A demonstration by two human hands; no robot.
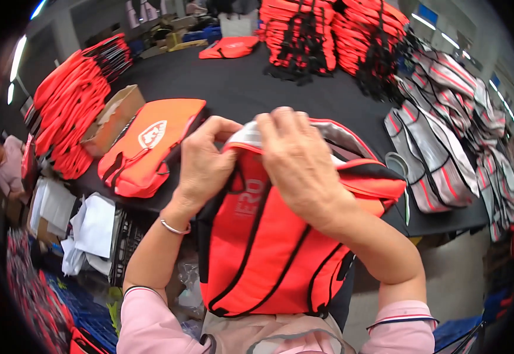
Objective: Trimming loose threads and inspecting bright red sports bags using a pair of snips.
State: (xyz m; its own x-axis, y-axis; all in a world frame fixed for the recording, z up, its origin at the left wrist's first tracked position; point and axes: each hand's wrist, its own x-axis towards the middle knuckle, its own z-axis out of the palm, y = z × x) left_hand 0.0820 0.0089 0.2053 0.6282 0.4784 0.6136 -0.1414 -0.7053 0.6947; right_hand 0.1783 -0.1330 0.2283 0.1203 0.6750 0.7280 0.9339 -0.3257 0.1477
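Note:
A bright red-orange bag [268,253] with black piping stands upright against my body, its grey-lined mouth open at the top. My left hand [205,159] pinches the rim at the bag's left corner, thumb and fingers on either side of the fabric. Over the same rim, a little to the right, my right hand [297,156] is curled with its fingers hooked to the inside; the fingertips are partly hidden. A similar orange bag with a white emblem [150,141] lies on the black table left of my left hand.
Stacks of red bags [71,112] rise at the left and at the back [301,35]. Grey bags with red trim [431,156] lie on the right. Beside the left stack stands a cardboard box [113,121]. White papers [92,227] sit below the table's left edge.

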